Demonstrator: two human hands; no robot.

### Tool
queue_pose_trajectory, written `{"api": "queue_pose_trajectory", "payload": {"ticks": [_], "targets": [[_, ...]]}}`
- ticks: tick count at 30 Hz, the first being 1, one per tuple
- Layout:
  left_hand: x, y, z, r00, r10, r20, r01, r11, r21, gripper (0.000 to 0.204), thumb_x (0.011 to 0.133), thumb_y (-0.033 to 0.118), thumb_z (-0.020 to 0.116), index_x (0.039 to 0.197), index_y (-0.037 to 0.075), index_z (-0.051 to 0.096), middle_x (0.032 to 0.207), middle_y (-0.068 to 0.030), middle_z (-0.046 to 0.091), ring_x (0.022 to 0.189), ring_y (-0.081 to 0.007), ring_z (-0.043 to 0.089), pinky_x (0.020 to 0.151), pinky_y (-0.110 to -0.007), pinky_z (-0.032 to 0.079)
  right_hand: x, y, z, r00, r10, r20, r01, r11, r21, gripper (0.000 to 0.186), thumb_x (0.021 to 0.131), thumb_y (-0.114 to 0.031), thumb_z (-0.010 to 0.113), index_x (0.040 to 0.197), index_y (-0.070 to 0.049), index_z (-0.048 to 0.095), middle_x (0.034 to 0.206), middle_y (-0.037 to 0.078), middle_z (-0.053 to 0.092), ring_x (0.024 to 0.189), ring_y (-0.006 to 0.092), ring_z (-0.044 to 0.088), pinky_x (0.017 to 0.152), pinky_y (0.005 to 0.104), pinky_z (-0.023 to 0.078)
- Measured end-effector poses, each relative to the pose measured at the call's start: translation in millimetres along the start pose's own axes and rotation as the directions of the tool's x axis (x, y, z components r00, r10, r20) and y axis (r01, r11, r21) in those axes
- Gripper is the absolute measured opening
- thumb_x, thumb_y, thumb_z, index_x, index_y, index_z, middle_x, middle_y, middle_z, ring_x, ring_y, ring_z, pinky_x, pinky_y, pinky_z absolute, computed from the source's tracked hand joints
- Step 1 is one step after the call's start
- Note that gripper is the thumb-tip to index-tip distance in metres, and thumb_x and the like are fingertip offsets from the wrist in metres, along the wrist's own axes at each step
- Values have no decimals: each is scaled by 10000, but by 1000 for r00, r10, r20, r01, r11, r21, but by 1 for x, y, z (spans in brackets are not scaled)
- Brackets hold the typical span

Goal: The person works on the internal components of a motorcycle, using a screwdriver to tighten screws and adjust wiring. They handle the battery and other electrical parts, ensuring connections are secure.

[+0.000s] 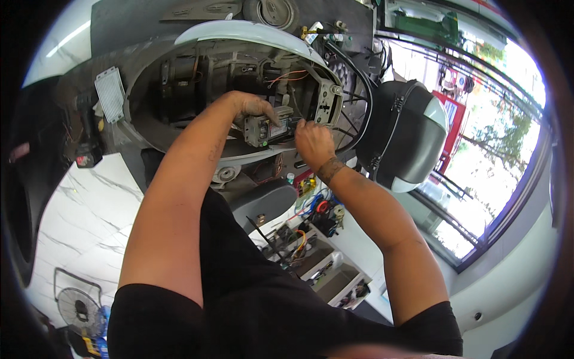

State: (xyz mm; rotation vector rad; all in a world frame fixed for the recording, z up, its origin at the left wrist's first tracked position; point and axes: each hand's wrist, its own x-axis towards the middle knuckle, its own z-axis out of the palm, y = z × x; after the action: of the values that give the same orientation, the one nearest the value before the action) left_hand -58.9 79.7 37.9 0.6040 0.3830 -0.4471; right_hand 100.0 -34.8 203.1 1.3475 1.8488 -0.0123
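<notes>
In the open body of a scooter, a grey metal box with a label on top sits tilted near the close edge. My left hand reaches over its far side, the thumb lying along the top and the other fingers mostly hidden behind it. At the box's right end my right hand is closed, fingers curled together beside dark cables. What it pinches is too small to make out. Loose orange wires stick up inside the body, beyond both hands.
A black top case stands right of the scooter, beside a dark rack. A finned silver plate lies at the left, near a cordless tool. Below are a divided parts tray, a dark seat-like piece and a fan.
</notes>
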Motion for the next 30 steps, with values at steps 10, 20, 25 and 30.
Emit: {"api": "queue_pose_trajectory", "payload": {"ticks": [10,20,25,30], "targets": [[7,9,11,961,273,-52,-181,756,628,369,828,218,721,1143,49,814,1194,-187,762,1057,-285,720,912,-410,580,10,-1,-25,904,256,341,-320,936,145,196,949,-187,639,992,-113,816,920,76,813,816,286,804,620,408,622],[3,4,10,921,372,-120,-213,734,645,353,813,204,764,1068,-41,777,1030,-224,765,934,-322,725,852,-420,573,18,0,-23,758,252,602,-554,735,390,215,914,-165,642,960,-29,802,1015,241,780,990,415,769,856,500,628],[-17,8,24,941,262,-213,-168,911,377,510,723,122,827,1182,-68,718,1030,-209,748,932,-289,704,831,-404,556,22,3,-24,696,155,701,-606,651,457,270,885,-185,655,1026,12,775,1090,290,758,1061,461,737,899,526,607],[-20,10,16,954,273,-124,-223,922,317,566,735,135,857,1233,-76,691,971,-143,747,817,-229,685,682,-365,554,26,4,-18,660,103,744,-618,637,460,293,890,-168,631,1044,52,748,1078,301,751,1052,472,731,881,531,608]]}}
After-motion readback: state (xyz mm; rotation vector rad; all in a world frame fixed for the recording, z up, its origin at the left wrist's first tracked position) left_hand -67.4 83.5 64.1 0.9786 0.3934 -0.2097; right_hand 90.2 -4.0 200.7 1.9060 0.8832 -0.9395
